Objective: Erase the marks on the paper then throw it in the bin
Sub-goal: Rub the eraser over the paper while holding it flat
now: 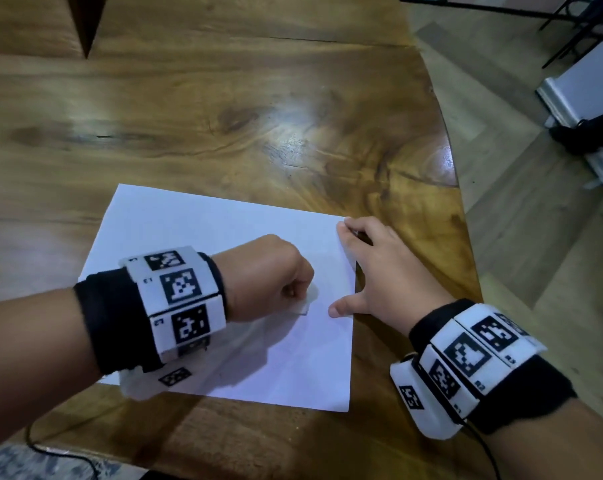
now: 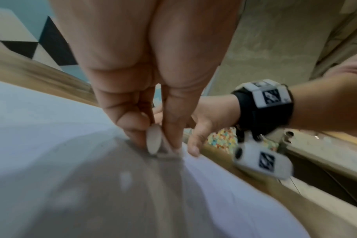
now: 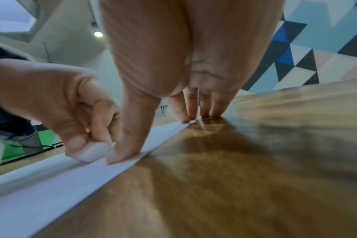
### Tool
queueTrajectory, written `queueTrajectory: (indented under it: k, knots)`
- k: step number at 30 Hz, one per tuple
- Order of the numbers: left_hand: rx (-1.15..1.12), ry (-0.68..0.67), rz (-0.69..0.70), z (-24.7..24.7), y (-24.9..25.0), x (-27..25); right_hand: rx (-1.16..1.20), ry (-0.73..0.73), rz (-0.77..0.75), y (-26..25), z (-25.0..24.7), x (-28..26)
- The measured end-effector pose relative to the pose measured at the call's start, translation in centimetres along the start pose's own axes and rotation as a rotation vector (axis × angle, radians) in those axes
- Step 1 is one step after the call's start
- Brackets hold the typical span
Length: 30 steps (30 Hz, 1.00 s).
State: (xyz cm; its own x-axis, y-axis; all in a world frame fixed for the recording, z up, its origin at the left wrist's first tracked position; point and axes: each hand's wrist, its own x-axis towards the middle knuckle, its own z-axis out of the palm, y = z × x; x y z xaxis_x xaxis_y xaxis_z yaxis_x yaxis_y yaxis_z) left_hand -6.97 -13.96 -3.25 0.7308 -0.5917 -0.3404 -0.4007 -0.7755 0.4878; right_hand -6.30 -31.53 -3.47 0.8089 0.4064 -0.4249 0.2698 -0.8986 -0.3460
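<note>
- Erasing is the step in hand, by my reading: the left hand (image 1: 269, 275) presses a small white eraser (image 3: 92, 152) down on the paper (image 1: 189, 230), close to the sheet's right edge.
- Left fingers (image 2: 132, 122) are curled and pinch the eraser between thumb and forefingers; its lower end touches the sheet.
- Right hand (image 1: 379, 268) lies flat with fingers spread, thumb (image 3: 124, 145) on the paper and the other fingertips (image 3: 202, 111) at the sheet's far right corner and the table (image 1: 224, 116) beside it, pinning the sheet in place.
- Paper lies flat on the wooden table, near the front edge, slightly turned; it is white, uncreased and looks thin enough to slide or wrinkle under rubbing.
- Marks are hard to make out: a faint short line shows just by the eraser in the head view, and I cannot tell whether others remain under the hand.
- Next move, as I judge it, calls for short firm strokes while the right hand holds the sheet down, then a check of the whole page.
- Crumpling or lifting the sheet and carrying it to the bin comes after; no bin shows in any view, so it must first be found.
</note>
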Motion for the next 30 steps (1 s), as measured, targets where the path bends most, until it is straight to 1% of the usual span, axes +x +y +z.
queueTrajectory:
  k: [2,5,7,8,9,12,13,14,16,17,18,21,22,23,24,26,27,28,29,30]
  knots:
    - [-0.018,0.062,-0.062,-1.2,0.0,1.0,0.000,-0.001,-0.002,0.0,0.1,-0.1]
    - [-0.059,0.242,-0.200,-3.2,-0.2,4.0,-0.015,0.000,-0.001,0.0,0.1,0.0]
    - [-0.037,0.301,-0.215,-3.4,0.1,4.9,-0.021,0.004,-0.003,0.0,0.1,0.0]
    - [-0.025,0.293,-0.203,-3.1,0.3,4.8,-0.023,0.006,-0.005,0.0,0.1,0.1]
    - [-0.022,0.256,-0.178,-2.5,0.5,4.4,-0.023,0.007,-0.005,0.0,0.1,0.1]
    - [-0.041,0.084,-0.085,-1.2,0.9,3.1,-0.019,0.007,-0.005,0.0,0.1,0.1]
    - [-0.043,0.078,-0.078,-1.3,0.8,3.1,-0.018,0.007,-0.005,0.0,0.1,0.1]
    - [-0.051,0.108,-0.094,-1.7,0.7,3.5,-0.019,0.006,-0.006,0.0,0.1,0.1]
    - [-0.064,0.230,-0.147,-2.5,0.6,4.5,-0.030,0.005,-0.005,-0.1,0.1,0.1]
    - [-0.061,0.258,-0.158,-2.7,0.7,4.7,-0.033,0.007,-0.003,-0.1,0.1,0.1]
    - [-0.048,0.231,-0.140,-2.5,0.9,4.5,-0.031,0.010,-0.001,-0.1,0.1,0.1]
    - [0.048,0.000,0.009,-0.7,1.2,2.5,-0.028,0.016,-0.008,-0.1,0.1,0.2]
    - [0.066,-0.031,0.028,-0.4,1.2,2.1,-0.030,0.015,-0.007,-0.1,0.1,0.2]
    - [0.058,-0.015,0.021,-0.6,1.0,2.2,-0.030,0.011,-0.004,-0.2,0.2,0.1]
    - [0.035,0.034,-0.011,-1.0,0.7,2.7,-0.030,0.009,-0.003,-0.2,0.2,0.1]
    - [-0.004,0.202,-0.099,-2.1,0.2,4.2,-0.034,0.011,-0.005,-0.2,0.1,0.0]
    - [-0.006,0.269,-0.120,-2.5,0.2,4.7,-0.040,0.011,-0.005,-0.3,0.1,0.0]
    - [-0.005,0.280,-0.118,-2.5,0.3,4.8,-0.044,0.010,-0.004,-0.3,0.1,0.0]
    - [-0.003,0.249,-0.086,-2.1,0.4,4.3,-0.046,0.008,-0.002,-0.3,0.1,0.0]
    - [0.004,0.185,-0.032,-1.4,0.5,3.4,-0.044,0.007,0.002,-0.3,0.1,0.0]
